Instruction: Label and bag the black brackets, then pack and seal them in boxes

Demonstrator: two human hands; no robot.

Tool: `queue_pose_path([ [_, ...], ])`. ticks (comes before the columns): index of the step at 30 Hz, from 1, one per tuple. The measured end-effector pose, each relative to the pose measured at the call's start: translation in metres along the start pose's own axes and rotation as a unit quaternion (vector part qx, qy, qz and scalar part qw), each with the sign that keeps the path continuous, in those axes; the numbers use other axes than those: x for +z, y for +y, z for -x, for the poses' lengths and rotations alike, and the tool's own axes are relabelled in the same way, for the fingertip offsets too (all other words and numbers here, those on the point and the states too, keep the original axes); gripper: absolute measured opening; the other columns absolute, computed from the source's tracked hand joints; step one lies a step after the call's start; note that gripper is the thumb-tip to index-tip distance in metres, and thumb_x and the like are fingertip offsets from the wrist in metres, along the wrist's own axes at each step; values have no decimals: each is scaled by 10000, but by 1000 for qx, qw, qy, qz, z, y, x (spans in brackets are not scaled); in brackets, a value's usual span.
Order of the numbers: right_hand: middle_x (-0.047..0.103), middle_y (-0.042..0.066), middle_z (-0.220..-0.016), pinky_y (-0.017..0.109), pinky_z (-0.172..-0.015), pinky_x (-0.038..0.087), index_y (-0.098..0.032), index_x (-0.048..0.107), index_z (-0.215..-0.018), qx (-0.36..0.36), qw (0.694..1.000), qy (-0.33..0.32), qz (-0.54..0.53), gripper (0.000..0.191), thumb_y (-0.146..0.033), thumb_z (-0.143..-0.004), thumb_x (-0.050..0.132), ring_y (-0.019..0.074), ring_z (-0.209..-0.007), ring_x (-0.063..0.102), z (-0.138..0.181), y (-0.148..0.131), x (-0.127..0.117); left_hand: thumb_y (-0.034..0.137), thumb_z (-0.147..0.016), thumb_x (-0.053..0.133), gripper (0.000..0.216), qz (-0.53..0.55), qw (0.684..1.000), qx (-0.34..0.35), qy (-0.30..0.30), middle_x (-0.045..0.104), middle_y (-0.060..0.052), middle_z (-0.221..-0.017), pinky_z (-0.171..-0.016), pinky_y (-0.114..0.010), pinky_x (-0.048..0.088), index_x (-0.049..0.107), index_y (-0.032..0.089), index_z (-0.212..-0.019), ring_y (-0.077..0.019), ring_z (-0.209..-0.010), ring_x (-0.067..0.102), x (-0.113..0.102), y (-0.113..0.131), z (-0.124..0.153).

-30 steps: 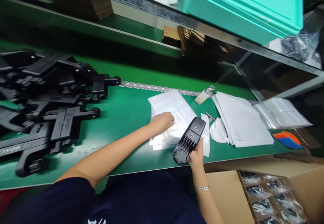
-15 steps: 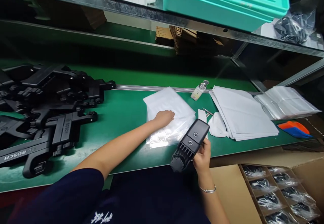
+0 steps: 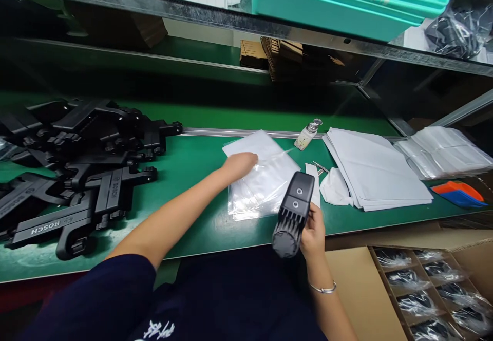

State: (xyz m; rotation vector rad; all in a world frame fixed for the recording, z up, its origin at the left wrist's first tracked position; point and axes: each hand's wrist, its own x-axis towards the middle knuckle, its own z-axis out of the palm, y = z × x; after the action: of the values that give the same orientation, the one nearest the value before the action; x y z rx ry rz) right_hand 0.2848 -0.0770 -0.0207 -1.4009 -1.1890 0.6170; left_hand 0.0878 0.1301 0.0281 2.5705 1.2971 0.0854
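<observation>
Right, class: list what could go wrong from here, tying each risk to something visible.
1. The right hand grips the black part one-handed at the bench edge; it might slip and drop.
2. The left hand presses a glossy stack of clear bags; several could lift or slide together.
3. The small bottle sits close behind the bags and could be knocked.

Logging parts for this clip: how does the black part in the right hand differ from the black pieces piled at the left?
The black part is one short ribbed block held in the right hand; the black pieces are many long arms heaped on the table. The pieces bear white lettering; the part shows none. Both are black.
</observation>
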Motion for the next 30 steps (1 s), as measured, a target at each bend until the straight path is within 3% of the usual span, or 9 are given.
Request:
queue_pose_path([
  [2, 644, 114, -1088, 507, -858, 554, -265, 497, -1217, 50, 998, -33, -19, 446, -531, -859, 496, 283, -1020, 639, -2, -6, -1, 289, -935, 319, 318, -32, 997, -6, 73, 664, -89, -1018, -646, -318, 434, 622, 196, -915, -252, -917, 618, -21, -28, 34],
  [5, 669, 108, -1031, 502, -752, 590, -254, 498, -1252, 98, 993, -51, -44, 527, -619, -895, 367, 296, -993, 657, -4, -16, 0, 340, -910, 354, 323, -34, 996, 51, 58, 643, -63, -807, -647, -331, 456, 620, 220, -772, -232, -772, 605, -21, -66, 104],
  [7, 684, 106, -947, 471, -665, 603, -219, 550, -1163, 164, 980, -64, -91, 548, -653, -890, 356, 293, -896, 682, -4, -23, 5, 348, -878, 413, 294, -10, 995, 94, 19, 675, -66, -906, -773, -359, 483, 644, 229, -739, -240, -879, 624, 1, -80, 149],
  [10, 683, 90, -845, 423, -574, 602, -200, 596, -968, 265, 948, -69, -162, 536, -698, -832, 452, 271, -765, 681, -6, -34, 16, 466, -835, 524, 441, 18, 994, 108, -17, 559, -92, -1366, -1038, -444, 390, 624, 241, -1201, -303, -1252, 508, 49, -77, 192],
  [12, 681, 80, -840, 413, -576, 604, -205, 600, -940, 279, 943, -63, -171, 527, -703, -785, 529, 267, -768, 675, -9, -41, 25, 529, -871, 490, 641, 19, 993, 104, -43, 399, -109, -1508, -1117, -489, 290, 424, 227, -1433, -311, -1367, 393, 72, -71, 195],
  [16, 675, 60, -839, 413, -653, 603, -211, 594, -939, 263, 948, -76, -159, 506, -678, -746, 604, 256, -811, 664, -15, -49, 40, 462, -963, 343, 618, -5, 999, 14, -33, 274, -120, -1560, -1146, -541, 197, 267, 191, -1513, -293, -1441, 262, 80, -77, 160],
  [19, 669, 55, -857, 387, -703, 591, -195, 592, -933, 243, 955, -83, -148, 495, -634, -718, 668, 227, -800, 653, -16, -51, 47, 423, -968, 337, 616, -16, 999, -43, -8, 235, -127, -1571, -1147, -538, 199, 237, 172, -1521, -289, -1450, 235, 76, -78, 145],
  [24, 630, 16, -729, 321, -558, 572, -179, 590, -899, 279, 942, -100, -160, 500, -636, -714, 677, 159, -608, 592, -16, -54, 54, 446, -967, 361, 595, 5, 995, 90, -43, 288, -86, -1558, -1169, -481, 184, 275, 221, -1511, -255, -1437, 278, 81, -62, 149],
  [30, 617, 6, -691, 300, -524, 566, -173, 610, -842, 300, 934, -99, -166, 516, -653, -676, 701, 151, -599, 578, -16, -61, 60, 333, -975, 322, 573, -1, 999, -21, -34, 207, -78, -1585, -1158, -526, 188, 245, 175, -1520, -281, -1456, 219, 77, -57, 137],
])
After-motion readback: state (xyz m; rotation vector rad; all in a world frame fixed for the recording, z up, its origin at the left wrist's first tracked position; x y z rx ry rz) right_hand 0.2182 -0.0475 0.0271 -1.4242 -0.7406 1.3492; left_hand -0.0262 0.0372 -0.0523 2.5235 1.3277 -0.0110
